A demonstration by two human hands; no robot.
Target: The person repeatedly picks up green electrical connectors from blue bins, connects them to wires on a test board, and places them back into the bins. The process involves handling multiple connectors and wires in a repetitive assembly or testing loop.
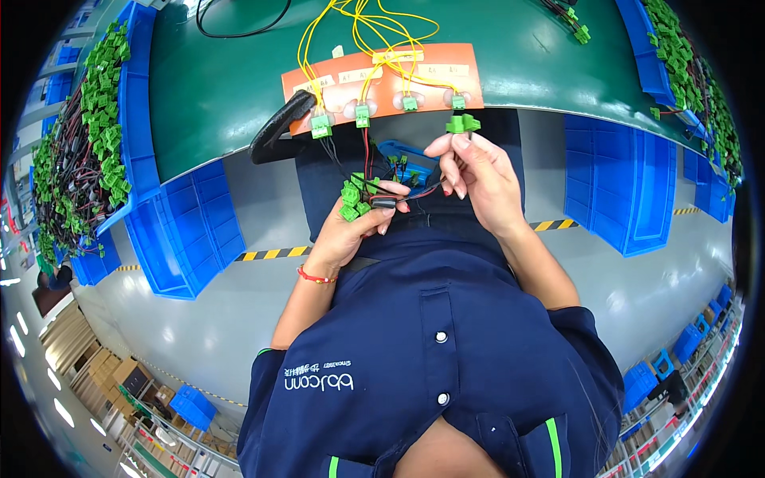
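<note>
My left hand [358, 227] is closed around a bundle of black and red wires with several green terminal connectors [356, 197] and a black sleeve [384, 202]. Between the fingertips of my right hand [490, 179] is a green terminal connector [463, 123], just below the right-hand socket [458, 102] on an orange board [382, 88]. A gap shows between the two. Green connectors with dark wires sit at the left socket [321, 126] and the second socket [362, 115]. The third socket [409, 103] has no dark wires visible below it. Yellow wires [366, 32] run up from the board.
A black clamp-like handle [279, 127] juts from the board's left end over the edge of the green table [215, 95]. Blue bins [139, 88] heaped with green connectors flank the table. More connectors [580, 33] lie at its far right. Blue crates [191, 231] stand below.
</note>
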